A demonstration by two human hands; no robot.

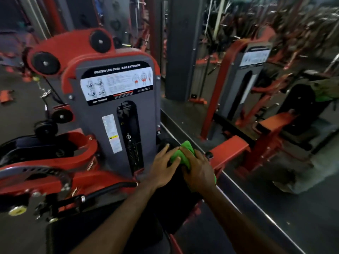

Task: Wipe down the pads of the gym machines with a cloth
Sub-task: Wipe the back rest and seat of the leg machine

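A bright green cloth (183, 153) lies bunched on top of a black pad (174, 197) of the red and grey leg curl machine (117, 107). My right hand (198, 171) covers the cloth, its fingers curled round it. My left hand (163, 165) rests beside it on the pad, fingers fairly straight and their tips touching the cloth's left edge. Most of the cloth is hidden under my right hand.
The grey weight-stack cover with an instruction label (117, 81) stands just behind my hands. A wall mirror (266, 88) runs along the right and reflects the machine. Black roller pads (45, 63) and a red lever arm (36, 171) are at the left. A black seat (102, 235) is below.
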